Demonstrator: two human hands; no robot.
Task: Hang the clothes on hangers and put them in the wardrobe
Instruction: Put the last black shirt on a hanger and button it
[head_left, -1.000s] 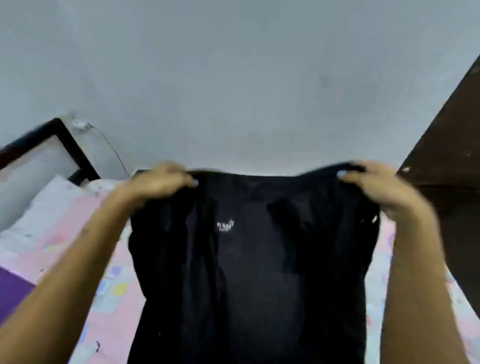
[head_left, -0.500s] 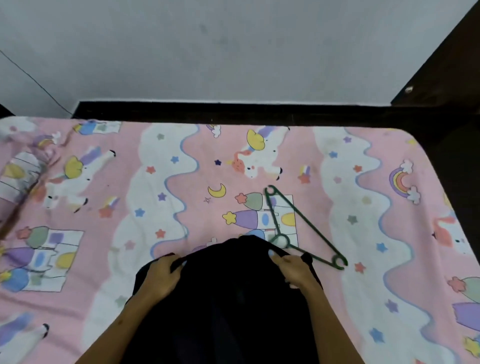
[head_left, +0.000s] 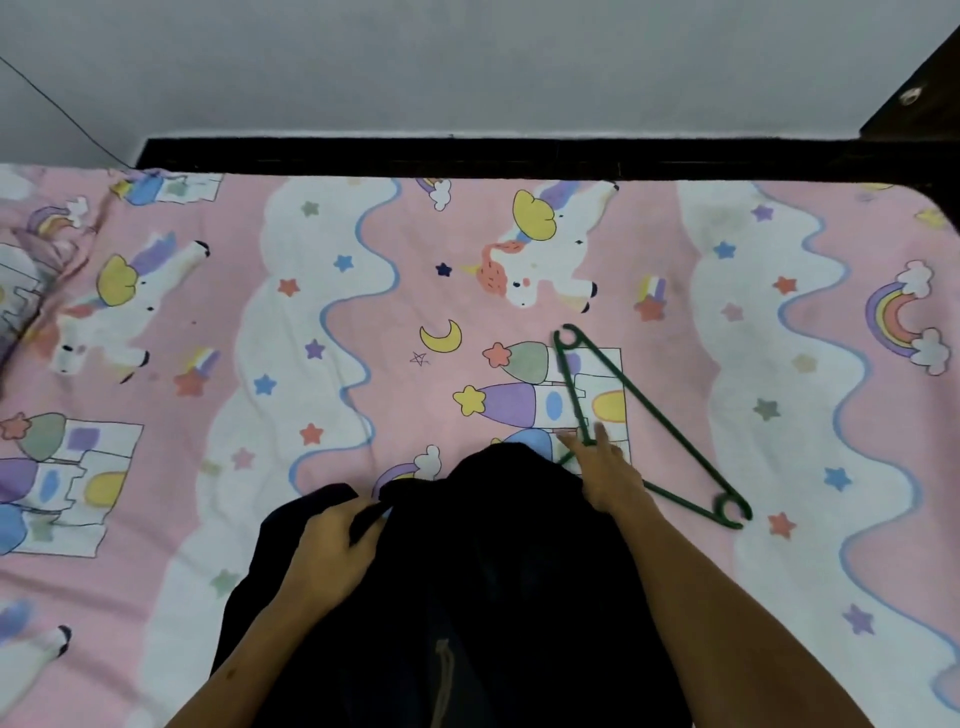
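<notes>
A black garment (head_left: 493, 582) lies on the bed at the near edge, in front of me. My left hand (head_left: 332, 556) grips its upper left edge, with the fingers curled into the cloth. A green plastic hanger (head_left: 644, 415) lies flat on the sheet just right of the garment. My right hand (head_left: 605, 473) has its fingers stretched out over the hanger's near corner, touching it. Whether the fingers close round the hanger is hidden by the hand itself.
The bed carries a pink and white unicorn sheet (head_left: 311, 312). A dark bed frame (head_left: 467, 153) runs along the far side against a grey wall. A dark wooden wardrobe (head_left: 924, 83) stands at the upper right. A rumpled pillow (head_left: 26, 280) lies at the left.
The garment came down from in front of my face onto the bed. My right hand has let go of it and moved right onto the hanger. My left hand still holds the cloth.
</notes>
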